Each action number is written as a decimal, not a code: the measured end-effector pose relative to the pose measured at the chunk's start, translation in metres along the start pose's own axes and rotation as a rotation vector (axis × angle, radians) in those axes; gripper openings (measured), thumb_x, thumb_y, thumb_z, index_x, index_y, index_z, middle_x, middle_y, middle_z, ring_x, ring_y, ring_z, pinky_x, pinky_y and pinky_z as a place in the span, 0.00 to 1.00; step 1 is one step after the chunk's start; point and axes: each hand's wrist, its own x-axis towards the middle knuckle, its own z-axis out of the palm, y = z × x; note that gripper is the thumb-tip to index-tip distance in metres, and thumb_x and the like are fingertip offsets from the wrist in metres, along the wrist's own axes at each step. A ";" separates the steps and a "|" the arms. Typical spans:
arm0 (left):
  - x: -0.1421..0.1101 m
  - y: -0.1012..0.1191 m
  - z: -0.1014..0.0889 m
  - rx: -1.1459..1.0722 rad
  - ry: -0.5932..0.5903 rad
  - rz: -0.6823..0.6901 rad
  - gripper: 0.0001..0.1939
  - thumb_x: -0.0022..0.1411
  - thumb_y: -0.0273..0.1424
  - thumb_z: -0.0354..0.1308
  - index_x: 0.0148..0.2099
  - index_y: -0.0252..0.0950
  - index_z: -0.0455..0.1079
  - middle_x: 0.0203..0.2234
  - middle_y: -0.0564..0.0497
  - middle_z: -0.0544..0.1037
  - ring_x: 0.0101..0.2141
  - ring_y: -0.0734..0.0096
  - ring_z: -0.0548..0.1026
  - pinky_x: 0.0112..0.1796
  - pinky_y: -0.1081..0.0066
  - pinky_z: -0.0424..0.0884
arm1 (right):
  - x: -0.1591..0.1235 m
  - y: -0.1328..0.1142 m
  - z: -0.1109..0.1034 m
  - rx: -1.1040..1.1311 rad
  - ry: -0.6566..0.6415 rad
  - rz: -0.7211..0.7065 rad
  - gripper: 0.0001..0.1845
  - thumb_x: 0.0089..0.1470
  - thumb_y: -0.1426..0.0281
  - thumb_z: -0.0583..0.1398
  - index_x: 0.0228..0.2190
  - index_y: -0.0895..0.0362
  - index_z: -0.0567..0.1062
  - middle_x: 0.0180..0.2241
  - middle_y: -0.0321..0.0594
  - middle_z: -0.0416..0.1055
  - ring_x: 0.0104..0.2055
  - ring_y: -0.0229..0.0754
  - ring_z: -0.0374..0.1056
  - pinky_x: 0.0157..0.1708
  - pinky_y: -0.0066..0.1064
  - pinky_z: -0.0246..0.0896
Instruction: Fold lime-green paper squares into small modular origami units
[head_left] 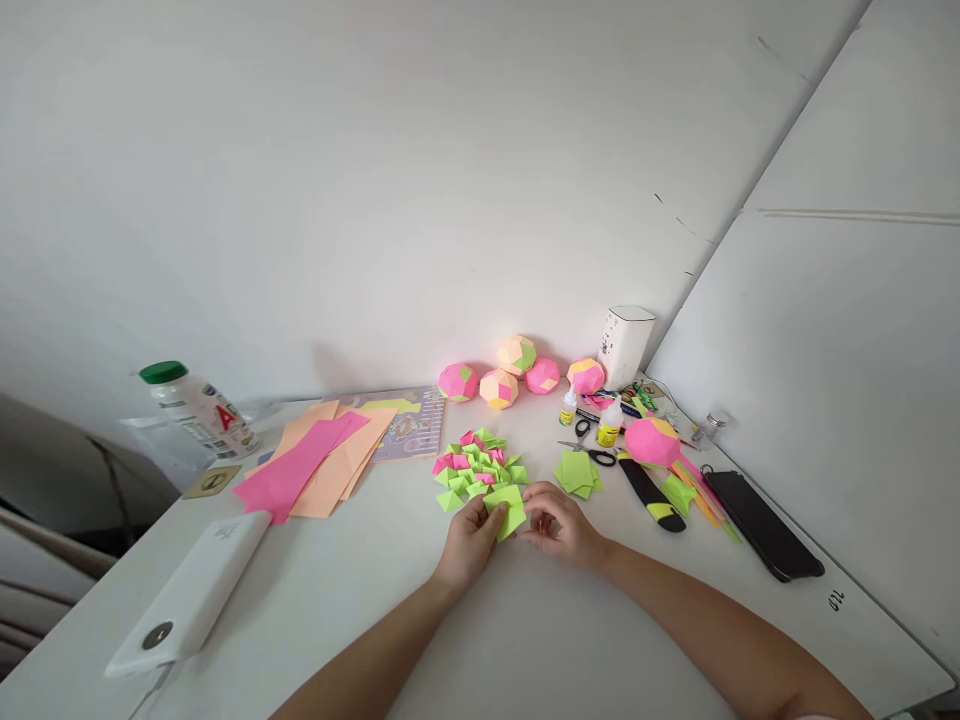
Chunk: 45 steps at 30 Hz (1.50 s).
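A lime-green square of paper [513, 514] with a crease is in my left hand [468, 540], pinched between thumb and fingers at its left side. My right hand [564, 528] is at the paper's right edge, fingers curved and apart; whether a fingertip touches the edge I cannot tell. Just beyond both hands lies a heap of small folded paper pieces [474, 462], green and pink. To the right of the heap sits a small stack of flat green paper squares [577, 472].
Several paper balls [499, 389] line the wall. Glue bottles [609, 424], scissors [600, 457], a utility knife [649, 494] and a black phone [763, 524] lie right. Left are coloured sheets [304, 462], a white power bank [191, 590] and a green-capped bottle [199, 410].
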 end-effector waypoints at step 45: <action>-0.002 0.006 -0.001 0.128 -0.322 0.009 0.13 0.56 0.40 0.55 0.35 0.35 0.70 0.28 0.50 0.75 0.26 0.71 0.70 0.27 0.73 0.63 | 0.007 -0.009 -0.001 0.267 0.150 0.317 0.10 0.46 0.66 0.64 0.21 0.59 0.71 0.20 0.34 0.67 0.18 0.34 0.64 0.17 0.25 0.63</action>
